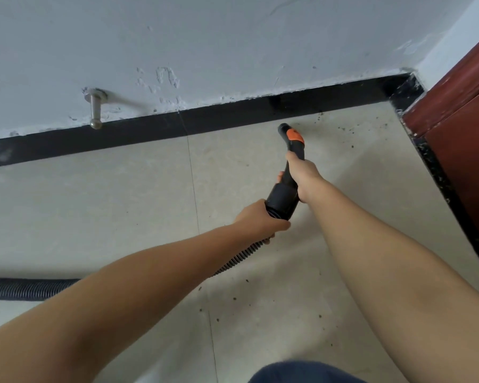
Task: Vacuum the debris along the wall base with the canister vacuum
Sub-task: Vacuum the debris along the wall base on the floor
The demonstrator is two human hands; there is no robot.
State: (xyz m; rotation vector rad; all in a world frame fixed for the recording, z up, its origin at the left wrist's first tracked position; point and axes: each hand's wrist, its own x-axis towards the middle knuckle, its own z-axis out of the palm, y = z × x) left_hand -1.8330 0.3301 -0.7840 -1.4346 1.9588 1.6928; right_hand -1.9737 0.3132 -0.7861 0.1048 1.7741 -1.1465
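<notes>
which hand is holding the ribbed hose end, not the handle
The left hand, gripping where the ribbed hose joins; the right hand holds the handle higher up.

Black-orange vacuum nozzle [283,128] beside black baseboard [205,121]; dark debris [351,130] nearby

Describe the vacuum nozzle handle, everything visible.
The vacuum nozzle handle is a curved tube of black plastic with an orange patch near its open round tip, which points at the black baseboard just above the tiled floor. The right hand grips its middle; the left hand holds the wide rear collar where the ribbed hose joins.
</notes>
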